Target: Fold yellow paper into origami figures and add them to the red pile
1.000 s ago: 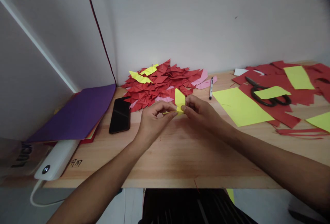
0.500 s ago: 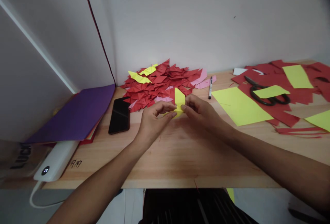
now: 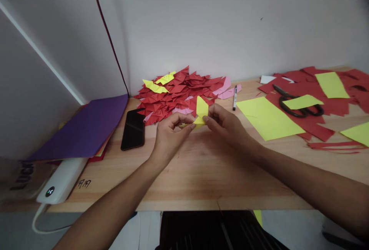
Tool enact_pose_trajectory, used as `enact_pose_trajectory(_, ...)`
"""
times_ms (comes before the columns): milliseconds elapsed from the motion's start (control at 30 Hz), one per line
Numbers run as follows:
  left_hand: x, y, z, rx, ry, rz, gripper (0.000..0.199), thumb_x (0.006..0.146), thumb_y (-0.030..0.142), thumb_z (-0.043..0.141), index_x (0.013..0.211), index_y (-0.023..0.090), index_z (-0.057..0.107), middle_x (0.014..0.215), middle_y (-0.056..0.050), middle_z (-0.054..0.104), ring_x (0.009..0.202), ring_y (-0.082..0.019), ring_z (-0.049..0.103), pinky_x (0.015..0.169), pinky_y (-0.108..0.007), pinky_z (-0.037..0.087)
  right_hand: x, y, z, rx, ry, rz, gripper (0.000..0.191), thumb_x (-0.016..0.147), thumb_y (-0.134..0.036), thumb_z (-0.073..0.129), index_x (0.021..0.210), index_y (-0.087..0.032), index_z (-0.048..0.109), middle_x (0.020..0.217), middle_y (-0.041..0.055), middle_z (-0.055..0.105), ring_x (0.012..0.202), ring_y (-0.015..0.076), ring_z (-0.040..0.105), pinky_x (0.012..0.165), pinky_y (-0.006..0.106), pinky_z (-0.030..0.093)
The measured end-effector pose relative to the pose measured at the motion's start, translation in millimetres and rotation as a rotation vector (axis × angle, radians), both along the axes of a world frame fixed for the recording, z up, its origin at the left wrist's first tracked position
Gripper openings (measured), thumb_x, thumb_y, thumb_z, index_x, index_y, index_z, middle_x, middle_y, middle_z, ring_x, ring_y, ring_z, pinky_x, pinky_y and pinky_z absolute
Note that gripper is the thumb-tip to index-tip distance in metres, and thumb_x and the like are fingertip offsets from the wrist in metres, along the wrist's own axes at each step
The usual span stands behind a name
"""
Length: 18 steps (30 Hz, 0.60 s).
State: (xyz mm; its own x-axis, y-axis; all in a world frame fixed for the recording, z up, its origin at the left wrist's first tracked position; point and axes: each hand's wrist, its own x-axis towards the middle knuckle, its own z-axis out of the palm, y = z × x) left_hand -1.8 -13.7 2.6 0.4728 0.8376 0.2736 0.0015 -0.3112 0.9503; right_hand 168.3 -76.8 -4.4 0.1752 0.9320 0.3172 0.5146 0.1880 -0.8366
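Observation:
A small folded yellow paper (image 3: 202, 107) is held between my two hands above the wooden table. My left hand (image 3: 176, 129) pinches its left part between thumb and fingers. On the right side, my right hand (image 3: 220, 121) grips the paper with the thumb in front and fingers curled behind. One flap of the paper stands upright between the hands. Behind them lies a pile of folded red paper pieces (image 3: 173, 96), with two yellow folded pieces (image 3: 155, 86) on top.
A black phone (image 3: 133, 130), purple sheets (image 3: 86, 127) and a white power bank (image 3: 62, 181) lie left. Right are a marker (image 3: 235, 98), a yellow sheet (image 3: 269, 119), black scissors (image 3: 298, 111) and red scraps (image 3: 314, 127). The wooden table (image 3: 184, 188) meets the wall behind.
The upright yellow flap has tilted and shifted slightly right, and more of the paper shows between my hands. My left hand has moved slightly left.

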Motion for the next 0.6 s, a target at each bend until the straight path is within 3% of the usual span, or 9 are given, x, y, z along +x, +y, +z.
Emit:
enact_pose_trajectory(167, -0.6, -1.2, 0.6, -0.053, 0.028, -0.003, 0.012, 0.074, 0.025, 0.072, 0.080, 0.016, 0.068, 0.084, -0.003, 0.069, 0.078, -0.013, 0.061, 0.073, -0.026, 0.047, -0.5, -0.4, 0.2, 0.012, -0.023, -0.016, 0.018, 0.088, -0.028, 0.051, 0.076, -0.022, 0.039, 0.065, -0.0040, 0.040, 0.059, 0.0123, 0.037, 0.055, 0.027, 0.029)
enact_pose_trajectory(433, -0.5, -4.6, 5.6, -0.002, 0.072, 0.052, 0.008, 0.074, 0.026, 0.072, 0.077, 0.018, 0.071, 0.085, -0.004, 0.072, 0.082, -0.016, 0.064, 0.075, -0.029, 0.048, -0.7, -1.3, -0.9, 0.017, -0.063, -0.025, 0.019, 0.089, -0.029, 0.050, 0.076, -0.022, 0.038, 0.065, -0.0034, 0.042, 0.059, 0.0128, 0.037, 0.055, 0.027, 0.029)
enact_pose_trajectory(600, -0.5, -3.9, 3.4, 0.022, 0.037, 0.012, 0.006, 0.077, 0.024, 0.069, 0.079, 0.019, 0.072, 0.086, -0.004, 0.072, 0.084, -0.016, 0.064, 0.082, -0.031, 0.049, -0.8, -0.8, -0.9, 0.019, -0.059, -0.020, 0.018, 0.089, -0.029, 0.050, 0.076, -0.023, 0.039, 0.066, -0.0031, 0.042, 0.059, 0.0130, 0.038, 0.056, 0.027, 0.029)
